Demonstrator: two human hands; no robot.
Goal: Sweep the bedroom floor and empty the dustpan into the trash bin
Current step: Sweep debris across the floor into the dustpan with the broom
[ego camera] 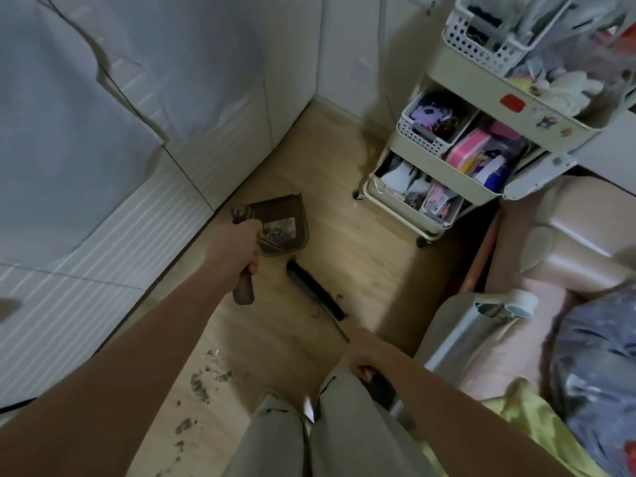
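Left hand [241, 249]: fingers wrapped tight around the grey handle of the dustpan [280, 225].
Dustpan: down by the white cupboards [103, 166], with bits of dirt inside it.
Right hand [364, 352]: fingers curled around the dark handle of the broom [316, 290].
Broom: its black brush sits on the wood floor [361, 235], just beside the dustpan.
Dirt [199, 387]: little grey clumps on the floor near the person's legs.
Cart [464, 139]: on the right, full of small things.

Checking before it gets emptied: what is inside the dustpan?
The dustpan, held by the left hand, carries a small pile of debris. The hand covers the rear part near the handle, so nothing there can be seen.
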